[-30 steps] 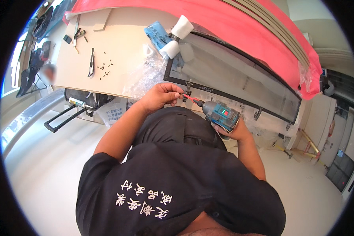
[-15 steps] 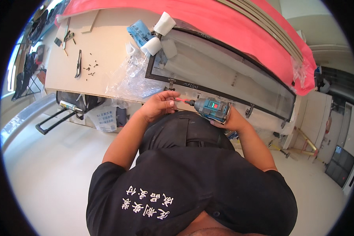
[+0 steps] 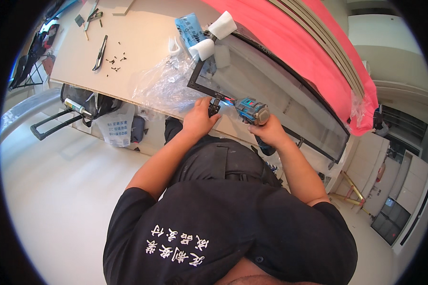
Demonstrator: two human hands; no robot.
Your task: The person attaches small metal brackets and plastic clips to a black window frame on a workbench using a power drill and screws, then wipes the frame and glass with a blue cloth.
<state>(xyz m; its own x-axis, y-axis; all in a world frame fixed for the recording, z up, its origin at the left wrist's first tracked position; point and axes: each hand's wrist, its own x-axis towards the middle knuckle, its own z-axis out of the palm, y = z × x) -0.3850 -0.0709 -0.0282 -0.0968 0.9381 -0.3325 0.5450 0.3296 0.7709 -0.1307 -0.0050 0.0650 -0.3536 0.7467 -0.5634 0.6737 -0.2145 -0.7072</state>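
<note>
My right hand [image 3: 269,131] grips a teal and black cordless driver [image 3: 250,110], its bit pointing left at a small black bracket [image 3: 214,106] on the near edge of a black-framed glass panel [image 3: 271,90]. My left hand [image 3: 199,119] holds that bracket against the frame. The panel lies flat on a pale worktable [image 3: 142,42], with white foam corner blocks [image 3: 213,37] at its far left corner. Crumpled clear plastic wrap [image 3: 164,85] lies just left of my left hand.
Loose dark screws [image 3: 115,59] and a black hand tool [image 3: 100,52] lie on the table's left part. A blue packet [image 3: 189,27] sits by the foam blocks. Pink sheeting [image 3: 314,57] covers the far side. A dark bag [image 3: 83,102] and white bag [image 3: 115,127] sit under the table.
The view has shifted left along the panel. Both hands and the driver now work nearer the panel's left corner, beside the plastic wrap.
</note>
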